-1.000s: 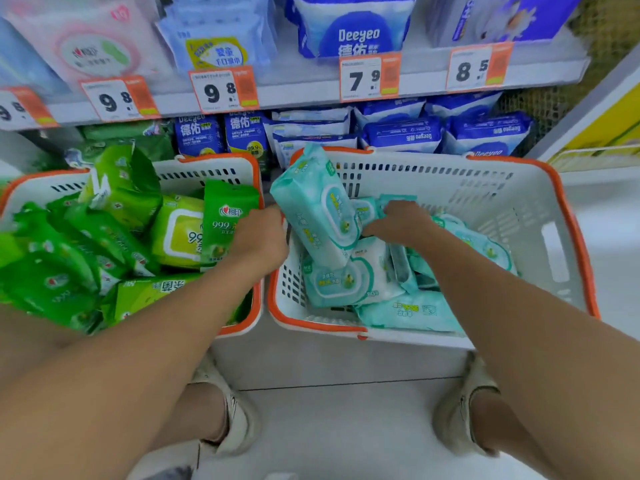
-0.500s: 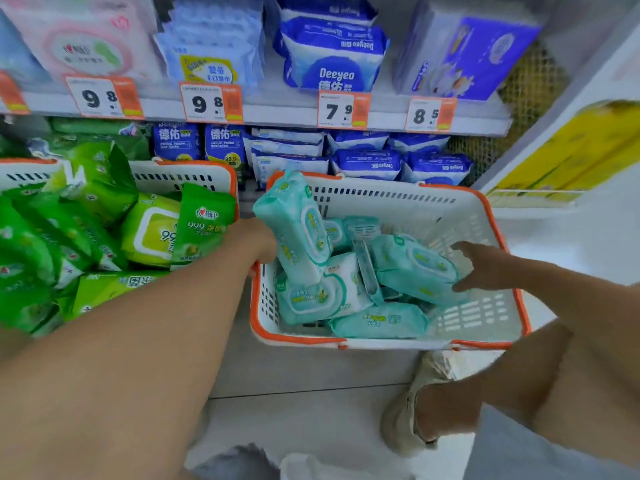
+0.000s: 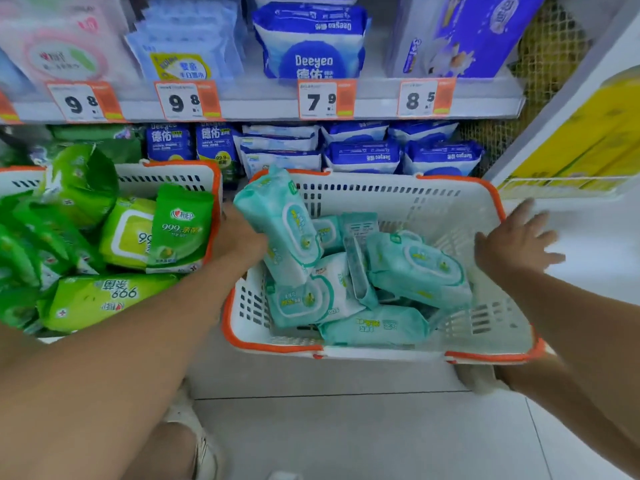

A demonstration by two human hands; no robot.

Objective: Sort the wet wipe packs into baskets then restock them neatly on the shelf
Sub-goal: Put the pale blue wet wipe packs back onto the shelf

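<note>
Two white baskets with orange rims stand on the floor before the shelf. The right basket (image 3: pixel 446 199) holds several teal wet wipe packs (image 3: pixel 415 268). The left basket (image 3: pixel 173 174) is heaped with green wet wipe packs (image 3: pixel 180 230). My left hand (image 3: pixel 239 237) is at the right basket's left rim, against an upright teal pack (image 3: pixel 277 223); its fingers are hidden behind that pack. My right hand (image 3: pixel 516 237) hovers at the basket's right rim with fingers spread, holding nothing.
The bottom shelf (image 3: pixel 277 109) behind the baskets carries blue Deeyeo packs (image 3: pixel 363 157) and green packs. Price tags line the shelf edge above. A white and yellow display (image 3: pixel 588 133) stands at the right. My feet rest on the grey tiled floor (image 3: pixel 346 427).
My right hand has left the teal packs and moved out to the basket's right rim, fingers spreading. The view has shifted. My left hand stays beside the upright teal pack.
</note>
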